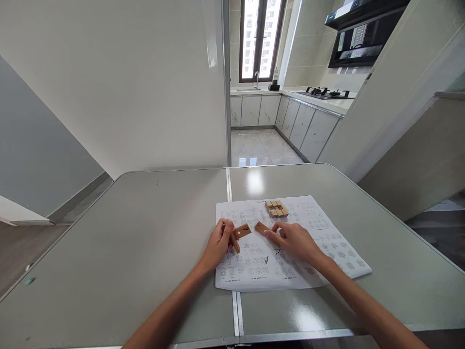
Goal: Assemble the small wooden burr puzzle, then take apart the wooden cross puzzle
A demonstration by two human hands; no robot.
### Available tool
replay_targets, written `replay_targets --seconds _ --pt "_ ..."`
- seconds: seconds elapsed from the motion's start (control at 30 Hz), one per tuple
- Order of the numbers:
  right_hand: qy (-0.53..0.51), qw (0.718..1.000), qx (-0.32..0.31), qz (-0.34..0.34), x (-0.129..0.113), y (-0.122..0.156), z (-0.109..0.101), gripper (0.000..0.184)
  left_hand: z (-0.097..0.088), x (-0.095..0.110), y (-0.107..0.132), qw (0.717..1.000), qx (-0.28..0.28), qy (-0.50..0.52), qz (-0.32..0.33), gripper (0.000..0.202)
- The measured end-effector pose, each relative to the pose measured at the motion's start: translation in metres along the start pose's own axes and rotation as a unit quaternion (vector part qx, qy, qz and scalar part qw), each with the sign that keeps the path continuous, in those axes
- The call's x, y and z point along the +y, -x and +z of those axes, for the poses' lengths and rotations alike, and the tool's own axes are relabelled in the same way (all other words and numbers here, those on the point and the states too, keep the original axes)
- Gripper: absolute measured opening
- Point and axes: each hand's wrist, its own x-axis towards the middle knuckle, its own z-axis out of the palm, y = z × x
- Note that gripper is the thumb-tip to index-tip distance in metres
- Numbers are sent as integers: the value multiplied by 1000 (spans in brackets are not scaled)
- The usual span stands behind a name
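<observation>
My left hand point(220, 241) is closed on two small wooden pieces over the left part of a printed sheet. One wooden piece point(243, 230) points right and bears a dark mark; the other wooden piece point(236, 244) slants down below the fingers. In my right hand point(294, 238), thumb and fingers pinch the end of a third wooden piece point(260, 228), whose free end points left toward the marked one, with a small gap between them. The printed sheet point(308, 208) shows rows of small diagrams and lies under both hands.
A block of several light wooden pieces point(276, 209) sits near the sheet's top edge, beyond my right hand. The grey table point(145, 252) has a metal seam point(237, 315) running front to back. A small green bit point(29, 281) lies at the far left.
</observation>
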Motion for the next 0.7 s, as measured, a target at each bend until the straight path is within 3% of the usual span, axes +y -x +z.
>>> replay_targets --seconds 0.1,0.27,0.33,0.43,0.6,0.7 --pt "1 999 32 -9 -6 -9 3 46 -2 -1 -2 1000 0 2 -8 50" --pt "-14 964 266 13 9 -31 1 52 -5 0 -4 1000 10 26 -12 49" --pt "-40 968 246 33 14 -40 5 57 -5 1 -4 999 21 34 -14 49" --pt "-106 980 166 37 7 -49 19 60 -4 1 -4 999 35 34 -18 50" --pt "-177 976 120 -33 -37 -56 47 53 -4 -1 -4 998 34 44 -11 51" --pt "-226 968 86 -72 -64 -54 52 49 -4 -3 -5 998 34 50 -8 51"
